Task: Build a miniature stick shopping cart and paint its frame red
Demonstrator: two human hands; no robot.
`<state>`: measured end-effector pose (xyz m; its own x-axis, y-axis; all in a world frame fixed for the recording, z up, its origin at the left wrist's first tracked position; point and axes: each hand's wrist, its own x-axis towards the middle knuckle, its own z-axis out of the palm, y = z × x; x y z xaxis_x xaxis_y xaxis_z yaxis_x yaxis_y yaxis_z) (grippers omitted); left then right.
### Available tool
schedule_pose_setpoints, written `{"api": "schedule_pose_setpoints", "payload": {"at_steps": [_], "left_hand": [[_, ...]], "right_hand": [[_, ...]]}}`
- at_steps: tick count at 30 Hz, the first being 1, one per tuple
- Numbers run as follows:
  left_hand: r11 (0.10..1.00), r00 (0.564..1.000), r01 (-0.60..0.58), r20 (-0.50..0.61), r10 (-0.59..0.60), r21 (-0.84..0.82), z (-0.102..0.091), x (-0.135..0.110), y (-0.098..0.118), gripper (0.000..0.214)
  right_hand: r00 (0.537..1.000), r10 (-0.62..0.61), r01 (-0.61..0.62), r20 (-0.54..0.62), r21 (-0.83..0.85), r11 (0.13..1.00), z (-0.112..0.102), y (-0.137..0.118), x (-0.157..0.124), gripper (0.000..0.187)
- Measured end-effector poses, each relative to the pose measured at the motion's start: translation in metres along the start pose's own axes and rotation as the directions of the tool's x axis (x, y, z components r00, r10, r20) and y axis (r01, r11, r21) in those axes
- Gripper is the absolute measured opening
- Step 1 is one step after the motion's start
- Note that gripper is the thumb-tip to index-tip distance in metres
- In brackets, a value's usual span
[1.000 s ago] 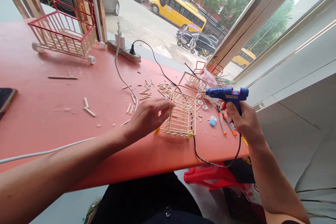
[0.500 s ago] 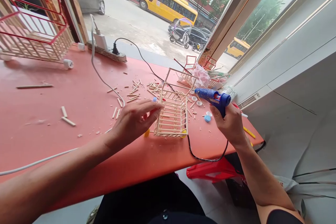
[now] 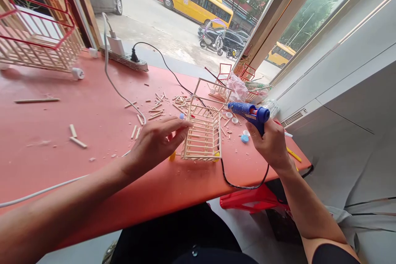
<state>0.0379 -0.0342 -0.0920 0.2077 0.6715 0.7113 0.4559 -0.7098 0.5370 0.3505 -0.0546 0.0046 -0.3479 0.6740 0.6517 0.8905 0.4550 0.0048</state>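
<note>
A small cart built of thin wooden sticks (image 3: pixel 201 158) stands near the table's front edge, with yellow caps like wheels under it. My left hand (image 3: pixel 157 138) pinches its left upper side between thumb and fingers; the exact contact is partly hidden. My right hand (image 3: pixel 272 145) is wrapped round the handle of a blue hot glue gun (image 3: pixel 247 111). The gun's nozzle points left, at the joint by the right end of the cart's handle frame. Whether it touches the wood, I cannot tell.
Cut stick pieces (image 3: pixel 182 101) and bottle caps (image 3: pixel 245 138) lie scattered beyond the cart. At the far left stands a larger stick cart with red trim (image 3: pixel 55 45). A power strip (image 3: pixel 130 62) lies by the window. The black cord (image 3: pixel 229 181) loops over the front edge.
Both hands keep their grips. The glue gun has shifted very slightly left and up along the cart's handle joint; the view has moved a little.
</note>
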Motion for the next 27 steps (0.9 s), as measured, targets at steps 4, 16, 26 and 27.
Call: {"api": "schedule_pose_setpoints", "payload": {"at_steps": [4,16,26,27], "left_hand": [[1.0,1.0,0.012,0.0,-0.012,-0.012,0.001,0.0,0.0,0.025],[0.826,0.895,0.443,0.117,-0.43,-0.35,-0.003,0.011,0.007,0.025],[0.814,0.853,0.514,0.263,-0.451,-0.273,-0.01,0.016,0.011,0.035],[0.81,0.846,0.524,0.268,-0.461,-0.262,-0.011,0.016,0.012,0.037]], "right_hand": [[1.0,0.001,-0.001,0.009,0.02,1.0,0.0,-0.003,0.001,0.03],[0.874,0.385,-0.485,0.295,0.545,0.684,0.002,0.005,-0.032,0.056],[0.842,0.362,-0.539,0.4,0.637,0.551,0.01,-0.012,-0.04,0.059],[0.84,0.373,-0.543,0.395,0.641,0.543,0.012,-0.01,-0.042,0.059]]}}
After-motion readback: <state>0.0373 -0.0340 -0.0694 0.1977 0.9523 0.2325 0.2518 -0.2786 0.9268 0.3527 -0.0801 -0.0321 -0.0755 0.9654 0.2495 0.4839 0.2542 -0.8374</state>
